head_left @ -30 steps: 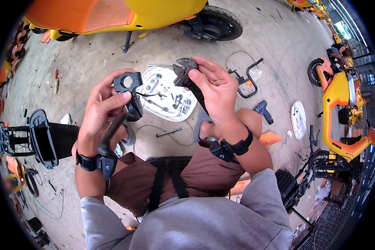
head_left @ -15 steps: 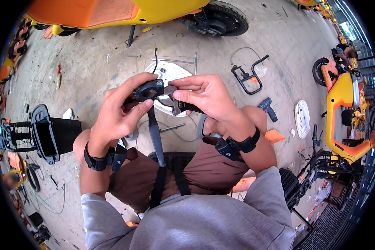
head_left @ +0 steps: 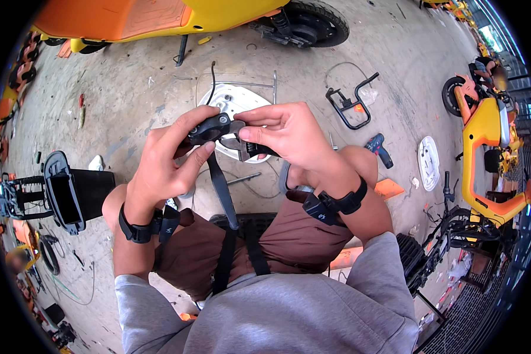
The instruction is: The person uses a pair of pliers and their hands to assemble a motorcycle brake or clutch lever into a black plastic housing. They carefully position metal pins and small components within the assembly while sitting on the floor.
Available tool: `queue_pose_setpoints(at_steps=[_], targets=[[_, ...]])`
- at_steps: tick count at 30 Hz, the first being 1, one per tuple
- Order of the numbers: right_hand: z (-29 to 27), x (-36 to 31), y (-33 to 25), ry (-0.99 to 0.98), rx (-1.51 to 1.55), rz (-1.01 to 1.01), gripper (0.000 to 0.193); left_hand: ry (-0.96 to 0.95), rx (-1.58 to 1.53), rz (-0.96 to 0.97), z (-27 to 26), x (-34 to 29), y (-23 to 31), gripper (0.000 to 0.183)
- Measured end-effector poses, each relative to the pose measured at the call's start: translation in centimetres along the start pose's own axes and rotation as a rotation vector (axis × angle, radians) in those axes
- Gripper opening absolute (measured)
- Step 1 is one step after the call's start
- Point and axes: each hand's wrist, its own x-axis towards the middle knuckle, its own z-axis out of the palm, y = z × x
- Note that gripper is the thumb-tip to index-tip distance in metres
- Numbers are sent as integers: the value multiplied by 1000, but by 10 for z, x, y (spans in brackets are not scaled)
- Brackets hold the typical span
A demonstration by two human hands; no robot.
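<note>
Your left hand pinches a black lever clamp above a white tray; your right hand's fingers grip an adjustable wrench, jaws at the clamp's edge. A loose bite could slip, scraping your fingertips.

Repair workshop, yellow scooter, blue drill

Grey concrete floor, scuffed and stained, with scattered litter lower right. Dark brick-patterned surface curves along the lower-right rim; can't tell if wall or paving. Bright pale opening upper right, long white light streaks beside it. Yellow-and-orange scooter parked across the top, more scooters lining the left rim.
</note>
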Motion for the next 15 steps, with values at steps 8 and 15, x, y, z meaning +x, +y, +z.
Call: queue_pose_setpoints(at_steps=[8, 15], targets=[[9, -5, 7, 111, -270, -458, 27, 117, -537, -323, 2, 1, -2, 47], [7, 2, 10, 142, -711, -1131, 29, 18, -777, -548, -7, 8, -15, 42]])
